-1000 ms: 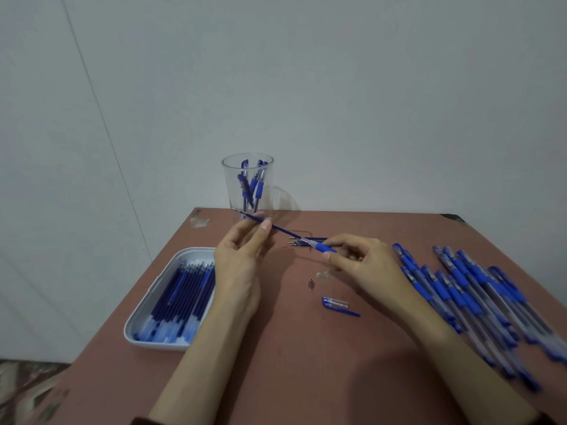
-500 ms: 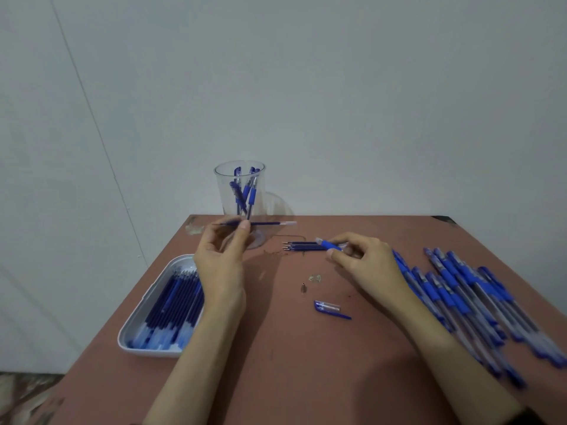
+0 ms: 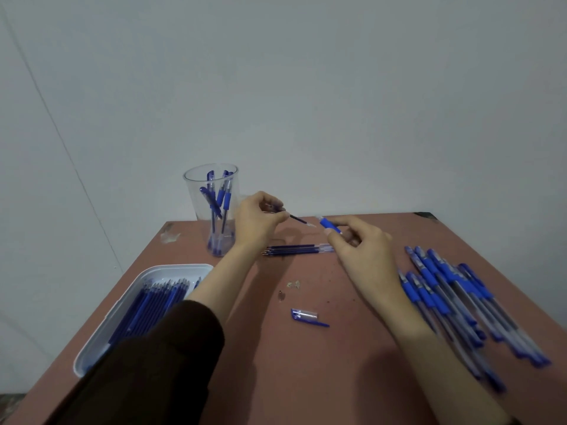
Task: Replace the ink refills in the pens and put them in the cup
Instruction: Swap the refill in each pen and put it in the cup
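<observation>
Two hands work near twelve o'clock: my left hand point(image 3: 257, 219) pinches a thin dark-blue ink refill point(image 3: 299, 219), its tip aimed at the clear blue-gripped pen barrel point(image 3: 330, 226) pinched in my right hand point(image 3: 365, 253), lined up for insertion, I judge. At eleven, the clear plastic cup point(image 3: 194, 197) waits.

My L hand point(image 3: 257, 214) is now right of the cup point(image 3: 211, 207), not in front of it. The refill point(image 3: 296, 218) I pinch slants down-right instead of level. My R hand point(image 3: 362, 250) is up off the table point(image 3: 306, 378) w/ the pen barrel point(image 3: 329, 225), above the loose refills point(image 3: 294, 250) — barrel tip and refill end are now near, not touching.
</observation>
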